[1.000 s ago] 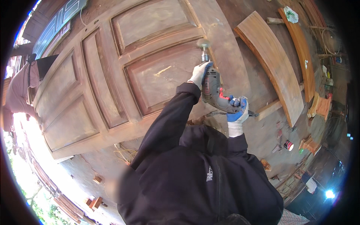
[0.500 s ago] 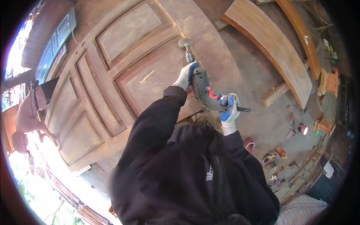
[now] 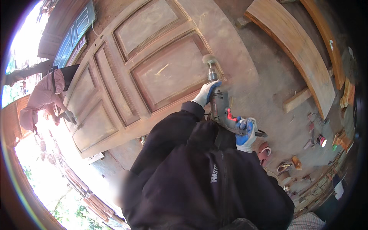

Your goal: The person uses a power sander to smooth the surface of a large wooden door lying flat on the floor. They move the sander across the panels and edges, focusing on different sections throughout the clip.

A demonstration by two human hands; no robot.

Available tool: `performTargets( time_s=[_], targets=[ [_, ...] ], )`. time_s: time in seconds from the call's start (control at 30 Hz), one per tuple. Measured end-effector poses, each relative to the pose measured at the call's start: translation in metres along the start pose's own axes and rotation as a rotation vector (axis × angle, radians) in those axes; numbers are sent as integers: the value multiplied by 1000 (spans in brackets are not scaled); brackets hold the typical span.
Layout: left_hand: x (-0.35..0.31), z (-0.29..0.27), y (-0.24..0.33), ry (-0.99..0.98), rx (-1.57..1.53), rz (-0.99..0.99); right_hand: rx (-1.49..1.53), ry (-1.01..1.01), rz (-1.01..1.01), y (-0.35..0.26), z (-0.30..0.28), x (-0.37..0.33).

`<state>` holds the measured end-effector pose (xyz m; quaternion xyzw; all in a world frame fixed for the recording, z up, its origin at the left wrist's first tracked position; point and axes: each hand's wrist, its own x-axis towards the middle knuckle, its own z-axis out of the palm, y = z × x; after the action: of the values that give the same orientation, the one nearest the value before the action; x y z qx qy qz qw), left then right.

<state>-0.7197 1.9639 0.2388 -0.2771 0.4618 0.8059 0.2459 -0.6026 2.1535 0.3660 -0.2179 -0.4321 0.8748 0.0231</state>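
Observation:
A grey electric drill with a red trigger area is in both of my gloved hands. My left hand is closed round the front of its body, behind the chuck. My right hand grips the rear handle, with the cord end sticking out beside it. A round, pale sanding head, blurred, is fitted in the chuck. It is at the right-hand moulding of a panel on a large brown wooden door; whether it touches the wood I cannot tell. The door's surface looks dusty, with a light scratch-like mark.
At the far left, another person bends over the door's end, a gloved hand on it. Curved wooden boards lie at the right on a wood block. A can and scraps lie on the floor. A blue panelled door stands behind.
The drill's sanding head has moved along the panel's right moulding, nearer to my body. My view has shifted, so the door and boards sit further right. Both hands keep their grip.

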Motion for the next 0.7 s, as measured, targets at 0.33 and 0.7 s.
performTargets(
  time_s=[0.33, 0.7],
  targets=[
    [52, -81, 87, -45, -39, -150, 213, 158, -78, 109, 99, 5],
    [-1, -84, 94, -128, 551, -192, 526, 233, -295, 156, 133, -94]
  ],
)
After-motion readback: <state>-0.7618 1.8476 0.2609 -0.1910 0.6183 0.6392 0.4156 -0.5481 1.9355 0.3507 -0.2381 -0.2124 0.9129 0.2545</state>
